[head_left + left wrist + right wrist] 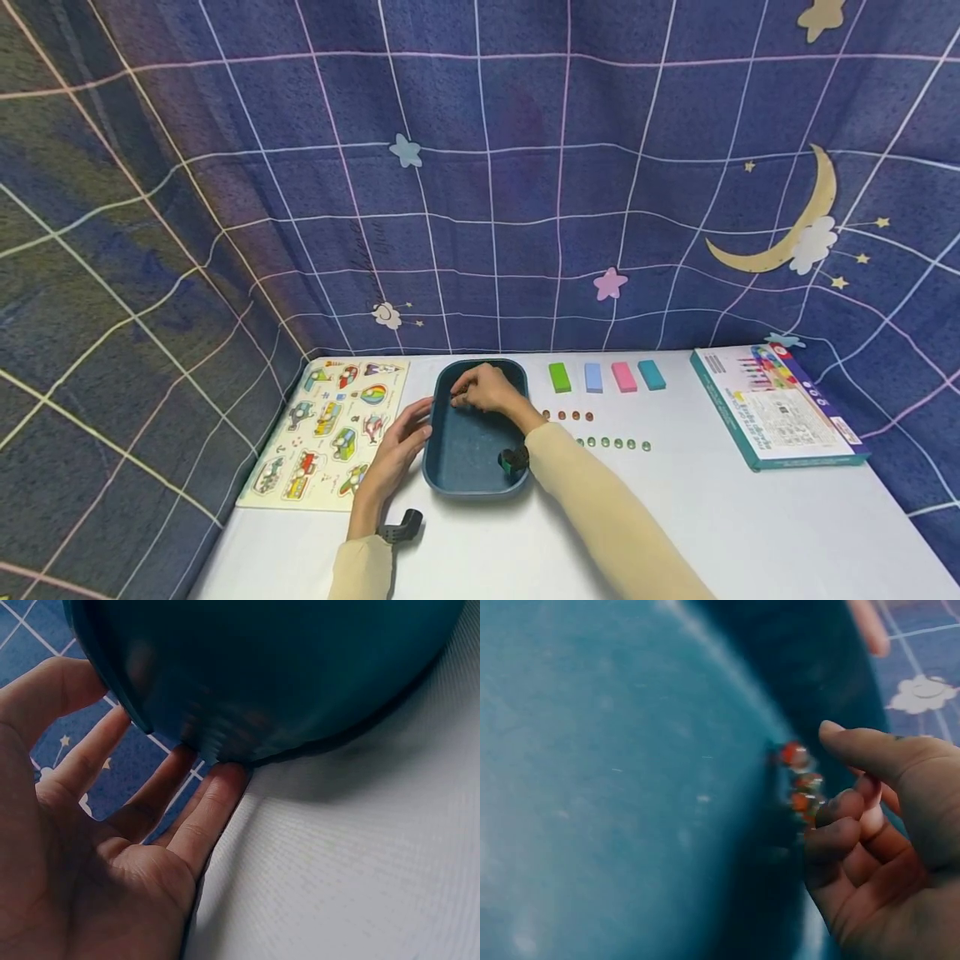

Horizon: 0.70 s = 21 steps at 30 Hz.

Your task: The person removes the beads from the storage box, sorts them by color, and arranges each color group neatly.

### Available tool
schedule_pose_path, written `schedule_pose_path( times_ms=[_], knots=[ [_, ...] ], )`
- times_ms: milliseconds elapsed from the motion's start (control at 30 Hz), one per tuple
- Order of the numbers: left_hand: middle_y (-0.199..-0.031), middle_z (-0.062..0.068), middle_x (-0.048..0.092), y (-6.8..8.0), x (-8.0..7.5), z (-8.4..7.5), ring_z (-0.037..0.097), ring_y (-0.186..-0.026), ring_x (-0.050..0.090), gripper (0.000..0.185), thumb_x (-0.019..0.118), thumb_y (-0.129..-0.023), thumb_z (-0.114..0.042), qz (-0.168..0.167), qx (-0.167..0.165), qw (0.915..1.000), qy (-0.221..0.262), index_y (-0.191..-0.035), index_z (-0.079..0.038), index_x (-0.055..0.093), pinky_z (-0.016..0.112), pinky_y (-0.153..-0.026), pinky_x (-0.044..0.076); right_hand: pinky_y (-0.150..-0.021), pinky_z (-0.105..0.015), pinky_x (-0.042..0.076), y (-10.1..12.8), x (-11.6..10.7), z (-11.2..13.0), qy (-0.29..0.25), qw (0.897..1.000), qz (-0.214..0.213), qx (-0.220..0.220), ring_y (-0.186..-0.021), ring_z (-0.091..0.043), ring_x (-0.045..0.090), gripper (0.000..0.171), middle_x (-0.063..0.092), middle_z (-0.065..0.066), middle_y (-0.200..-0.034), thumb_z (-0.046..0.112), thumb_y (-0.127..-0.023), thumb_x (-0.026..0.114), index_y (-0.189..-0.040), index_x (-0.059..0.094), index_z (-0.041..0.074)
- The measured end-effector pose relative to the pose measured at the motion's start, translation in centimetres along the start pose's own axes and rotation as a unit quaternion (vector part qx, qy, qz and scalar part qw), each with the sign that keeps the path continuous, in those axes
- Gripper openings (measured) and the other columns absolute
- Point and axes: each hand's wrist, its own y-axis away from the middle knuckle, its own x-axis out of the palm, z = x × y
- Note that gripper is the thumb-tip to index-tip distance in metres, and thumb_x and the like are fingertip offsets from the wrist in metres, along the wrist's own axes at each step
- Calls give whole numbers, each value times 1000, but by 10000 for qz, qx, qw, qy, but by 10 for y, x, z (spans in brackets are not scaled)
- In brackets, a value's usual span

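A dark teal plastic basin (468,467) stands on the white table. My right hand (483,389) reaches into it near the far left corner. In the right wrist view, several shiny red and clear glass beads (800,802) lie in a short row by the basin's wall. The right fingers (836,836) are bent close against these beads, and the thumb stands apart from them. Outside the basin on its left, my left hand (400,446) rests its extended fingertips against the wall, as the left wrist view (135,855) also shows.
Right of the basin are a row of reddish beads (576,415), a row of green beads (618,443), and green (559,377), light blue (593,378), pink (624,377) and teal (652,375) blocks. A picture board (330,433) lies left, a flat box (776,408) far right.
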Motion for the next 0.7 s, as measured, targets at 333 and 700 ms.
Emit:
schedule_pose_path(
  times_ms=[333,700],
  knots=[
    [-165,19,41,-2,1,0,17,-138,50,56,59,-105,-14,-125,-70,9998,-102,-159,-12,44,21,-108,51,-69,-17,53,1,8,3,755,9967,-24,-291,-77,-5,66,14,84,-4,-97,10,-84,88,-97,86,10],
    [-165,20,42,-1,3,-1,26,-143,48,57,61,-104,-13,-240,-99,9997,6,-159,-10,44,21,-110,51,-55,-22,32,23,-66,12,169,9969,33,-762,-54,-8,37,24,50,8,-56,22,-95,80,-114,82,7]
  ],
)
